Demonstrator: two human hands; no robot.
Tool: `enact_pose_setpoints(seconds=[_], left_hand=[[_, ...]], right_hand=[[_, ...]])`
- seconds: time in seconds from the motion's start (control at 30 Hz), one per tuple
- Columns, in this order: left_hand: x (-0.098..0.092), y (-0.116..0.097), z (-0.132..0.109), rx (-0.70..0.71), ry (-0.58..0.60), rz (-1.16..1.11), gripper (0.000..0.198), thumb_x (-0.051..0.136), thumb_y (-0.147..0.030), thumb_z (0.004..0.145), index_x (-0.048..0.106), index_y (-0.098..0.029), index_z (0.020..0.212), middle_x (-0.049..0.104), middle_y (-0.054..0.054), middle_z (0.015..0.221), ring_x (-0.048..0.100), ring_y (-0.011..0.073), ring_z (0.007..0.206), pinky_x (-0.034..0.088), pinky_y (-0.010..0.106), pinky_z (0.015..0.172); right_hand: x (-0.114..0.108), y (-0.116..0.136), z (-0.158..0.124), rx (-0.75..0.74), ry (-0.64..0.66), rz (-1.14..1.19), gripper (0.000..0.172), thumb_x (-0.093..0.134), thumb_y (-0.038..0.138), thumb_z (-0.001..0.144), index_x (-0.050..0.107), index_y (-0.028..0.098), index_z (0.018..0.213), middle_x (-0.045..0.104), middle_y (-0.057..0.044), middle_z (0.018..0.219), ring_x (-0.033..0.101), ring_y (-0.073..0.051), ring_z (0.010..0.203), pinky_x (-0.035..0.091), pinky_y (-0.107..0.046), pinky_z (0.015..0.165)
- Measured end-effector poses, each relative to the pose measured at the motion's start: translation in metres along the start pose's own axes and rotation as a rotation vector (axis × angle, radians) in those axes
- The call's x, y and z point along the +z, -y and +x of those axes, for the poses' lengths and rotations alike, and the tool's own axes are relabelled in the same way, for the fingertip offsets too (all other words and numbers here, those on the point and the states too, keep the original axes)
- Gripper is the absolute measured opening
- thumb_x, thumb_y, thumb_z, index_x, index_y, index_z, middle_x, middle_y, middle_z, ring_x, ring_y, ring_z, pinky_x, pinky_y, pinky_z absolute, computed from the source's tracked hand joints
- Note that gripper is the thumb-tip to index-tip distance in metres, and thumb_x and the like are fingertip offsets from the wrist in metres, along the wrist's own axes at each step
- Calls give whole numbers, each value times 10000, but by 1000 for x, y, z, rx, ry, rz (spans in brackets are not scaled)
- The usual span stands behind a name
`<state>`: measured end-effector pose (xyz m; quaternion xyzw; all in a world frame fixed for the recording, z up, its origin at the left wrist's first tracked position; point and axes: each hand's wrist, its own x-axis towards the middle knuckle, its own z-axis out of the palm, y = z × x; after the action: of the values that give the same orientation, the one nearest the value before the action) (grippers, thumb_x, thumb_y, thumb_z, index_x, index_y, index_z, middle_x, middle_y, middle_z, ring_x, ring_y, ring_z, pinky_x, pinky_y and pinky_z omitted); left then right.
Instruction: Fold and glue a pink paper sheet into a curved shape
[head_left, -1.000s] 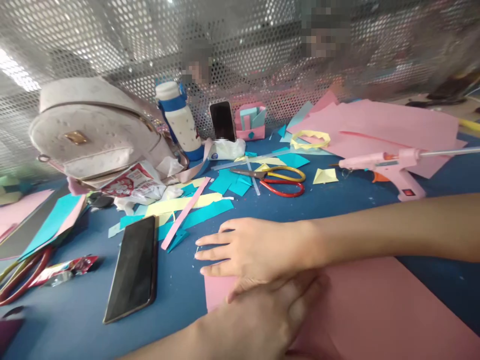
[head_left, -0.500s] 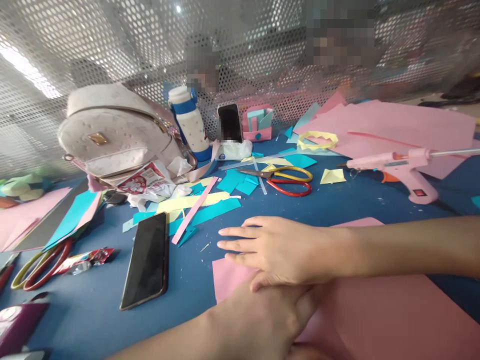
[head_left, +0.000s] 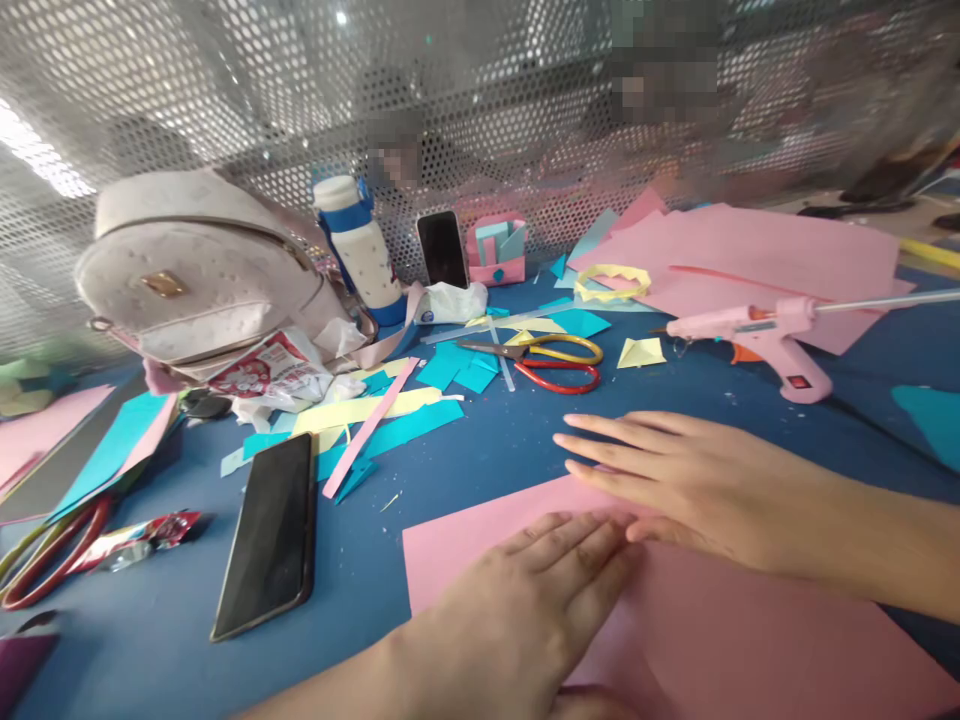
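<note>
Person's left grip (head_left: 525, 600): laid palm-down, fingers extended close together, clasping nothing visible. Person's right grip (head_left: 697, 485): unclenched, fingers straight and slightly parted, thumb at the left fingertips. Beneath both: one large pink paper sheet (head_left: 750, 620), on a dark blue surface (head_left: 495, 450). Left of the left grip: one black rectangular smartphone (head_left: 266, 535), flat. Beyond the right grip: one pair of metal scissors with red and yellow handles (head_left: 517, 350); one small pale-yellow paper piece (head_left: 641, 352); one pink plastic glue gun (head_left: 772, 330), on its side. Farther, left: one pale fabric backpack (head_left: 195, 270).
</note>
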<state>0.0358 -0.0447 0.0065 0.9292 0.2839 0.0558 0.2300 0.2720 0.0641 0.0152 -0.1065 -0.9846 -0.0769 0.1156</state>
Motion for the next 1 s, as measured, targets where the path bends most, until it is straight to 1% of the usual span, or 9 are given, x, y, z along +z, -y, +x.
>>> enact_pose_setpoints(seconds=[0.17, 0.33, 0.4, 0.47, 0.57, 0.67, 0.77, 0.87, 1.0], left_hand=[[2, 2, 1, -2, 6, 30, 814, 350, -572, 984, 82, -52, 1549, 11, 140, 1610, -23, 220, 1494, -5, 337, 1217], [5, 3, 2, 3, -4, 48, 825, 360, -584, 977, 64, -72, 1552, 17, 122, 1613, -20, 209, 1494, 22, 343, 1215], [5, 2, 2, 1, -4, 48, 826, 364, -588, 975, 67, -79, 1554, 35, 123, 1612, -5, 216, 1495, 44, 357, 1217], [5, 1, 2, -3, -10, 38, 823, 373, -587, 973, 78, -86, 1555, 50, 127, 1611, 13, 225, 1495, 66, 375, 1218], [0, -2, 3, -16, -17, -12, 812, 412, -564, 971, 94, -100, 1556, 73, 129, 1609, 44, 230, 1496, 85, 397, 1219], [-10, -7, 3, -35, -24, -119, 819, 537, -514, 932, 180, -112, 1549, 146, 145, 1604, 137, 254, 1490, 134, 420, 1218], [-20, -12, 4, -80, -83, -301, 658, 636, -386, 896, 406, -174, 1476, 282, 129, 1581, 285, 265, 1455, 260, 412, 1190], [-24, -12, 5, -176, -259, -461, 394, 539, -182, 930, 600, -266, 1311, 467, 66, 1483, 446, 214, 1363, 393, 356, 1115], [-21, -1, 10, -318, -506, -396, 407, 463, -54, 887, 690, -270, 1146, 584, 65, 1281, 549, 189, 1212, 464, 326, 1008]], right_hand=[[-5, -10, -43, 149, -11, -138, 489, 423, 345, 970, 437, 258, 1451, 515, -4, 1448, 517, -258, 1288, 470, -444, 946], [-11, -12, -72, 265, -27, -209, 537, 394, 376, 973, 345, 296, 1501, 553, -36, 1410, 570, -277, 1225, 486, -477, 931], [-10, -11, -78, 311, -35, -203, 520, 375, 347, 976, 355, 303, 1494, 570, -38, 1394, 572, -273, 1221, 489, -477, 932], [-8, -11, -81, 352, -46, -165, 473, 371, 371, 975, 454, 289, 1433, 579, -47, 1384, 567, -288, 1220, 496, -491, 911], [-6, -12, -75, 341, -16, -101, 361, 386, 336, 966, 678, 243, 1157, 638, -92, 1289, 543, -335, 1224, 467, -530, 920], [-11, -14, -56, 331, 84, -91, 334, 410, 282, 956, 721, 192, 873, 699, -143, 1060, 582, -362, 1114, 463, -517, 856], [-17, -13, -30, 439, 97, -6, 233, 490, 323, 935, 680, 188, 915, 680, -106, 997, 627, -301, 934, 464, -429, 743], [-20, -13, -8, 455, 139, 184, 207, 623, 385, 857, 614, 211, 969, 656, -47, 973, 618, -237, 836, 422, -341, 679], [-23, -18, 10, 488, 287, 416, 251, 705, 426, 765, 583, 227, 857, 606, 9, 836, 562, -182, 743, 342, -272, 597]])
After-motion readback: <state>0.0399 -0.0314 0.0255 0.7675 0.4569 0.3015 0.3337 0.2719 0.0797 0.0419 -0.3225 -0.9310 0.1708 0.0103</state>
